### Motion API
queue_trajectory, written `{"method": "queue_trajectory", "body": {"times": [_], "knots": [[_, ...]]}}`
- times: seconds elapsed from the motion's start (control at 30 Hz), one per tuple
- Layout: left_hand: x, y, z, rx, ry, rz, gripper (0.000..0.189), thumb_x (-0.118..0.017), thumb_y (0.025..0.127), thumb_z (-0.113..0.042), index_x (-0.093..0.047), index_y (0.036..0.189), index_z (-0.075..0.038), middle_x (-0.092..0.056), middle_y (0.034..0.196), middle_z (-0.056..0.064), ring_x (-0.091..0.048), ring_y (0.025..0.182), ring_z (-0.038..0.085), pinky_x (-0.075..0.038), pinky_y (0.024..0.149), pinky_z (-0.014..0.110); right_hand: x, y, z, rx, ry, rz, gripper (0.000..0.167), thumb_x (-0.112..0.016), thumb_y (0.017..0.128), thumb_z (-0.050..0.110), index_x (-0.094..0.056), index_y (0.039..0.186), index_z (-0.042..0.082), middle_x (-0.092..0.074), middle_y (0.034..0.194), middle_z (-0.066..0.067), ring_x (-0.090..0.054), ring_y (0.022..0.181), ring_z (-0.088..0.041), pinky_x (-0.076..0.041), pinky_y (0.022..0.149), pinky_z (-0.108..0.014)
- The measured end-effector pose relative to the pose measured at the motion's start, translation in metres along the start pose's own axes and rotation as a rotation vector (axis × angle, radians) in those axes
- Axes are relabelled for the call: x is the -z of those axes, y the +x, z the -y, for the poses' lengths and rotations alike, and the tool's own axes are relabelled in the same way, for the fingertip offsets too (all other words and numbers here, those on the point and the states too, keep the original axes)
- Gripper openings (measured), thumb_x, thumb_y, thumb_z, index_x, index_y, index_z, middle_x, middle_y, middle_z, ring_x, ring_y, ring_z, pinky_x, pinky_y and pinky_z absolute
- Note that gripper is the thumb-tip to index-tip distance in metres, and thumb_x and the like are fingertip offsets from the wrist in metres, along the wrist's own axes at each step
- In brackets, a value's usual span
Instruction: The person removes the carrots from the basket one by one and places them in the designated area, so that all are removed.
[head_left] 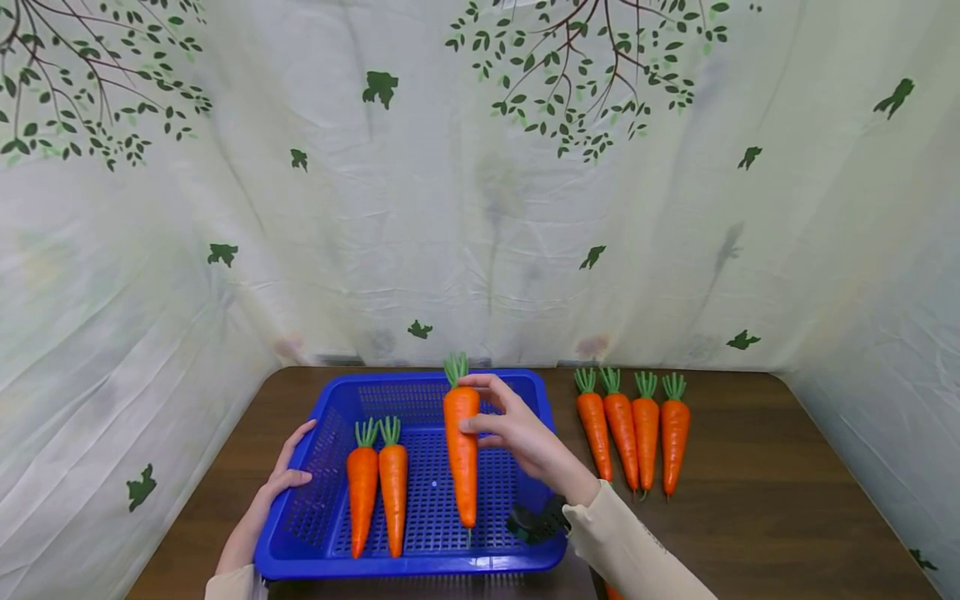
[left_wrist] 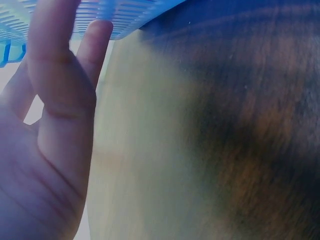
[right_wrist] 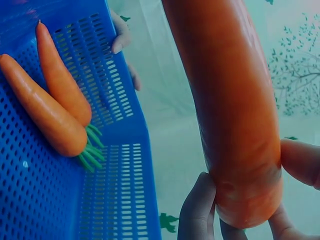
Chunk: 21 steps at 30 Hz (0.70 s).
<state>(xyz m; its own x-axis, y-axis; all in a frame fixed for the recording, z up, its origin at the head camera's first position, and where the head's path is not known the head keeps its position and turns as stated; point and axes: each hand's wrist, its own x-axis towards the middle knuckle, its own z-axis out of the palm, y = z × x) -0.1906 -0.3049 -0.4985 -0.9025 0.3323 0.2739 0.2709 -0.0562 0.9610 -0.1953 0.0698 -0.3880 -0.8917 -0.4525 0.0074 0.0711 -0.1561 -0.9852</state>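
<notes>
Head view: my right grip (head_left: 517, 427) pinches one carrot (head_left: 461, 454) near its leafy end, between thumb and fingers. This carrot is over the blue basket (head_left: 405, 567), green top pointing away from me and tip towards me; whether the tip touches the basket floor I cannot tell. My left grip (head_left: 261, 504) holds the basket's left rim, thumb at its upper edge. Two carrots (head_left: 362, 500) lie side by side in the basket's left part. To the right of the basket, four carrots (head_left: 646, 437) lie in a row on the brown bench (head_left: 757, 500), tops away from me. A leaf-printed curtain (head_left: 480, 250) stands behind. Left wrist view: my left fingers are up against the slotted basket, one fingertip touching it; the bench is blurred. Right wrist view: thumb and fingers press the held carrot's thick end from opposite sides; two left fingertips show at the basket's rim.
</notes>
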Motion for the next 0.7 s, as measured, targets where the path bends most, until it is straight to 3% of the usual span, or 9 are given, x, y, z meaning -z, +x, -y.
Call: {"method": "queue_trajectory", "body": {"times": [0.17, 0.4, 0.53, 0.7], "knots": [[0.0, -0.001, 0.001, 0.006, -0.005, -0.003, 0.076, -0.034, 0.082, 0.001, -0.027, 0.149, -0.033, -0.037, 0.131, -0.013, -0.046, 0.111, 0.003, -0.04, 0.085, 0.021, 0.007, -0.008, 0.0, 0.0, -0.009, 0.003, 0.055, -0.064, 0.085, 0.007, -0.043, 0.136, 0.008, -0.04, 0.133, -0.019, -0.058, 0.096, -0.028, -0.051, 0.077, -0.041], [0.0, 0.003, 0.004, -0.065, -0.009, -0.012, 0.078, -0.034, 0.077, 0.003, -0.031, 0.148, -0.029, -0.04, 0.131, -0.013, -0.045, 0.112, 0.003, -0.038, 0.086, 0.019, 0.016, -0.02, 0.001, 0.005, -0.014, 0.003, 0.056, -0.064, 0.085, 0.007, -0.042, 0.137, 0.007, -0.038, 0.134, -0.02, -0.058, 0.095, -0.028, -0.051, 0.077, -0.039], [-0.001, 0.002, 0.002, -0.043, -0.009, -0.011, 0.077, -0.034, 0.078, 0.003, -0.029, 0.148, -0.029, -0.039, 0.131, -0.012, -0.046, 0.113, 0.003, -0.038, 0.087, 0.019, 0.021, -0.024, 0.0, 0.004, -0.017, -0.009, 0.057, -0.064, 0.085, 0.007, -0.041, 0.137, 0.008, -0.038, 0.135, -0.018, -0.058, 0.095, -0.027, -0.05, 0.076, -0.038], [0.0, 0.003, 0.004, -0.064, -0.016, -0.008, 0.078, -0.034, 0.077, 0.003, -0.032, 0.147, -0.031, -0.04, 0.131, -0.014, -0.046, 0.112, 0.003, -0.038, 0.086, 0.018, 0.026, -0.029, -0.003, -0.001, -0.022, -0.032, 0.056, -0.064, 0.086, 0.009, -0.042, 0.137, 0.009, -0.038, 0.136, -0.017, -0.058, 0.096, -0.027, -0.049, 0.077, -0.037]]}}
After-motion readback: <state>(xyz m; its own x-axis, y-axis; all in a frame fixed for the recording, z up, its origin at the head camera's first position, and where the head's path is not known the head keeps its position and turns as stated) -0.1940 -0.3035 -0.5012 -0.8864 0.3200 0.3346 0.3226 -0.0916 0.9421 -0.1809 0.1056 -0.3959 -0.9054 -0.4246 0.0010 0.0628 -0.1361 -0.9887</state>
